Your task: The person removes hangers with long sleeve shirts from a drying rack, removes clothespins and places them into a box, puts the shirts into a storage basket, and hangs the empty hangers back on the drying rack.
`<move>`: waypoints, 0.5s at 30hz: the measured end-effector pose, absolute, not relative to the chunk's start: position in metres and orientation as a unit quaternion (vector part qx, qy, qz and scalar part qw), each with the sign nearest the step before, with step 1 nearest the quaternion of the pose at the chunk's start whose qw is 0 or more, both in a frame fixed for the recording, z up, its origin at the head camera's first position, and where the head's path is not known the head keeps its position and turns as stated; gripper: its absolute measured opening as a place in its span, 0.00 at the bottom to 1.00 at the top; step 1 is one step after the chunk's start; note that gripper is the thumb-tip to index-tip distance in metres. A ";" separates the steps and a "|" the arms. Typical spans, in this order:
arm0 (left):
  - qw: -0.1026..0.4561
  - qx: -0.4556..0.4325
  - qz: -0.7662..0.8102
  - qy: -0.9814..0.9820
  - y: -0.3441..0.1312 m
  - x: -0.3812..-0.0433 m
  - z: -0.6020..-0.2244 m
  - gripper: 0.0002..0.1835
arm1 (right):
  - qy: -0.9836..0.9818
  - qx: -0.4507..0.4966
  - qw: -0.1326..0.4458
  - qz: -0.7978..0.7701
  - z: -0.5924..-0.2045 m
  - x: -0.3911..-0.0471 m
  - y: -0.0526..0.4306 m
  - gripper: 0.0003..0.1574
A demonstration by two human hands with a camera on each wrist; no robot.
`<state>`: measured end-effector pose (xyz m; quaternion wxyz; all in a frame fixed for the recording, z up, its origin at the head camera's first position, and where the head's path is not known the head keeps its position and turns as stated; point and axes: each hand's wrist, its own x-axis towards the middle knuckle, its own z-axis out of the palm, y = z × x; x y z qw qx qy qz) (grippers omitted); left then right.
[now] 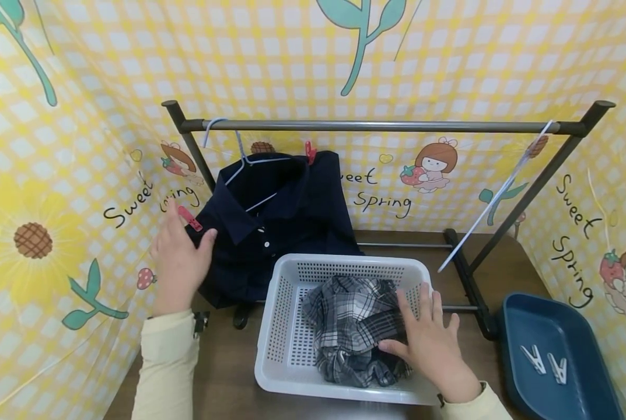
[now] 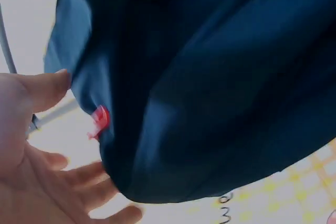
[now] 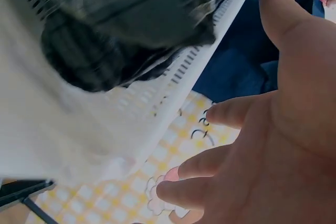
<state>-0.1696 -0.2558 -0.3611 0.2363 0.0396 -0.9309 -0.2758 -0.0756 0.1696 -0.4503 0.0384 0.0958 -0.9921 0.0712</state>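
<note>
A navy shirt [image 1: 291,216] hangs on a pale wire hanger [image 1: 244,160] at the rail's left end. Two red clothespins sit on it: one clothespin [image 1: 310,153] near the collar's right, another clothespin [image 1: 189,219] at the left shoulder. My left hand [image 1: 181,262] is beside that shoulder clothespin, fingers spread and thumb out; in the left wrist view it holds nothing. My right hand [image 1: 430,338] is spread over the right side of a white basket [image 1: 286,388], fingers apart. A crumpled grey plaid garment [image 1: 352,326] lies inside the basket.
The dark metal rack [image 1: 376,126] stands behind the basket. From its right end a second hanger [image 1: 493,201] hangs, seen edge-on. At right, a blue tray [image 1: 528,309] holds two white clothespins [image 1: 558,368]. Yellow checked fabric [image 1: 270,64] surrounds the table.
</note>
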 end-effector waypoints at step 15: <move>0.139 0.070 -0.356 -0.921 -0.274 -0.196 -0.356 0.41 | -0.972 0.048 -0.110 0.200 -0.453 -0.080 0.193 0.62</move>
